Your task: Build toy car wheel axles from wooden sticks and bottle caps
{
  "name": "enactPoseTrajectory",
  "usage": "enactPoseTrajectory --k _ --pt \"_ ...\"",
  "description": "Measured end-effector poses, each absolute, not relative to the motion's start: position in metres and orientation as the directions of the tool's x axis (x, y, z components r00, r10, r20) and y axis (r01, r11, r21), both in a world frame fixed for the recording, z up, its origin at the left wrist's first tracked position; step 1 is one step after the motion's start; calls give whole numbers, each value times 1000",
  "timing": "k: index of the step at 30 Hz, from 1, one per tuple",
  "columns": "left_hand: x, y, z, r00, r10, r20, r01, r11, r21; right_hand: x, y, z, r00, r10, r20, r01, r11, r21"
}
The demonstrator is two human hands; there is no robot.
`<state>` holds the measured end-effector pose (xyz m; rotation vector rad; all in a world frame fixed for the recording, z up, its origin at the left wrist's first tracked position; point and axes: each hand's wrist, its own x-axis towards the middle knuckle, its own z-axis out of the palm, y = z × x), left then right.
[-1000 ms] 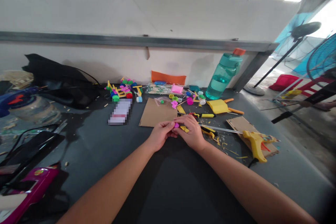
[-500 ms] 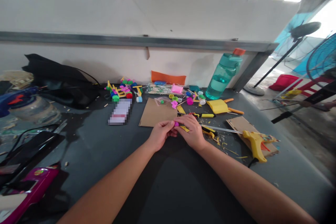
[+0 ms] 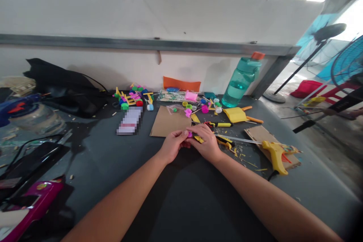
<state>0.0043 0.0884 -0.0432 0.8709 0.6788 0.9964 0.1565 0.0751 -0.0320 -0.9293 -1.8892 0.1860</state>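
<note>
Between the fingertips of both hands is a small magenta piece of modelling clay [image 3: 190, 134], mostly covered by the fingers. My left hand [image 3: 171, 146] pinches it from the left with thumb and fingers. From the other side, my right hand [image 3: 206, 144] is closed on the same piece. Just beyond the hands lies a brown cardboard sheet [image 3: 167, 123], with a pink flower-like clay shape [image 3: 188, 112] near its right edge. A yellow-and-black cutter [image 3: 222, 124] and yellow-handled pliers [image 3: 226, 141] lie close to my right hand.
A yellow glue gun [image 3: 276, 157] rests on a cardboard piece at the right. Behind stand a teal bottle [image 3: 238, 83] and several open clay pots [image 3: 205, 109]. A phone [image 3: 129, 121], colourful clay models [image 3: 133, 96] and a black bag [image 3: 68, 89] are on the left.
Both hands stay in nearly the same place on the magenta clay. The fingers of my right hand have shifted slightly against it.
</note>
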Motion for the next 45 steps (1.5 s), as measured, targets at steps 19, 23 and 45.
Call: enactPoseTrajectory --k 19,23,45 --pt "3 88 -41 426 900 -96 -423 291 858 157 73 -27 -157 710 686 514 652 -557" --pt "4 87 -39 401 910 -106 -416 284 864 158 73 -27 -185 707 682 532 656 -536" --pt "4 87 -38 354 927 -122 -435 279 856 157 73 -26 -220 665 714 538 693 -479"
